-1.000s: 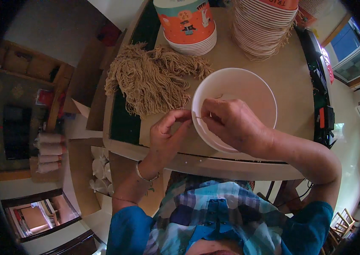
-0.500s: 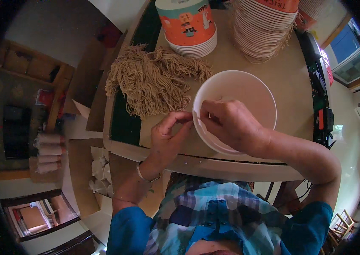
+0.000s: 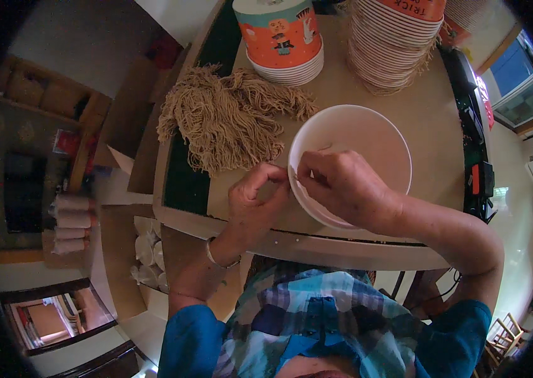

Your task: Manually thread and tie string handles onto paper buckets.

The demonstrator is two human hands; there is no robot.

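Note:
A white paper bucket (image 3: 380,142) stands at the table's front, its open mouth toward me. My right hand (image 3: 348,183) reaches over the rim into it, fingers pinched close to the left inner wall. A short thin piece of cord (image 3: 327,147) shows just above those fingers. Against the outside of the same wall, my left hand (image 3: 257,196) has thumb and forefinger pinched together; what lies between the fingertips is too small to make out. A loose heap of beige twisted cords (image 3: 229,126) lies beyond my left hand, left of the bucket.
At the back stand a stack of orange-and-teal printed paper buckets (image 3: 282,41) and a taller stack of nested buckets with cord handles (image 3: 389,50). Dark objects line the table's right edge (image 3: 474,138). An open cardboard box (image 3: 125,264) holding white wrapped things is at the left.
Both hands keep their pinch at the bucket's left wall, with only slight finger movement. The whole view has shifted a little.

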